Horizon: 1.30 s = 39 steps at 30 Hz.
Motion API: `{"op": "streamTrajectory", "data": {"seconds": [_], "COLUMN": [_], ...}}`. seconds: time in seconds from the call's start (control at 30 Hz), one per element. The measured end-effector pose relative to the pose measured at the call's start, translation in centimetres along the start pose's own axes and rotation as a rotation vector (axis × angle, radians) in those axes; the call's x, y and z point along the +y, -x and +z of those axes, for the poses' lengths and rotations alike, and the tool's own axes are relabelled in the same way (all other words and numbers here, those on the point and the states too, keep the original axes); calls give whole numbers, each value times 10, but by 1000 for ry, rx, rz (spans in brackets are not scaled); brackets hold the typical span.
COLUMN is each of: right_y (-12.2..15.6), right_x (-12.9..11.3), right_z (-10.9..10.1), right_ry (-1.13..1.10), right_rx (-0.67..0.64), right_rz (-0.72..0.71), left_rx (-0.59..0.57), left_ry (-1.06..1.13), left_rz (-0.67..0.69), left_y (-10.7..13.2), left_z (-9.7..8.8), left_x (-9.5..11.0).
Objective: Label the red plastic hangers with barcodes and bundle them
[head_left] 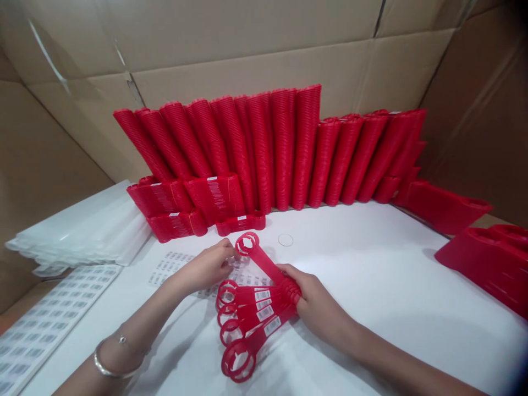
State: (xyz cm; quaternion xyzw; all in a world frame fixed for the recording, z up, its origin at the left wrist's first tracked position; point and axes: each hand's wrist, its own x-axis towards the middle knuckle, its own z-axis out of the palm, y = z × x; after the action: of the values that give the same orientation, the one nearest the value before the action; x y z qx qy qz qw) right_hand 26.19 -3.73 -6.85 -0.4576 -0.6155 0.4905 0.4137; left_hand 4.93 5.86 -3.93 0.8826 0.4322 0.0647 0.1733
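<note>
Fanning from grasp of right hand (314,301): red ring-ended strips (249,317), several bearing white labels (265,313); left hand (212,265): hold unclear.

ringed strips (249,314): smooth plastic | bangle (100,364): glossy metal | wall (247,38): matt cardboard

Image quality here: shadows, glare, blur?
Head view: soft shadow on the white tabletop below the left forearm; head view: pale streak, likely glare, on the upper-left cardboard; head view: label print on the red strips too blurred to read; head view: upper-right corner dark.
</note>
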Motion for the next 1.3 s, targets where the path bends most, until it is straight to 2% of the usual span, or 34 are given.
{"op": "streamTrajectory", "data": {"seconds": [0.13, 0.27, 0.37, 0.47, 0.63, 0.87, 1.1, 1.2, 1.3], "right_y": [-1, -1, -2, -2, -1, 1, 1, 2, 3], "right_x": [-1, 1, 1, 1, 2, 1, 2, -1, -4], "right_z": [-1, -1, -1, -1, 0, 1, 1, 2, 4], "right_ry": [19, 39, 65, 59, 63, 60, 80, 95, 112], "right_rx": [14, 29, 49, 61, 90, 93, 96, 94, 90], "right_rz": [3, 12, 16, 8, 1, 1, -2, -17, -62], "left_rx": [-65, -161, -91, 59, 108, 161, 206, 295, 410], "left_ry": [19, 188, 421, 646, 855, 754, 634, 453, 142], "left_rz": [-6, -22, -70, -146, -221, -229, -182, -136, -57], "left_y": [0, 6, 10, 11, 5, 2, 1, 2, 3], "left_z": [-9, -30, -37, -22, 11, 16, 24, 28, 32], "left_x": [-1, 9, 29, 52, 71, 72, 72, 73, 74]}}
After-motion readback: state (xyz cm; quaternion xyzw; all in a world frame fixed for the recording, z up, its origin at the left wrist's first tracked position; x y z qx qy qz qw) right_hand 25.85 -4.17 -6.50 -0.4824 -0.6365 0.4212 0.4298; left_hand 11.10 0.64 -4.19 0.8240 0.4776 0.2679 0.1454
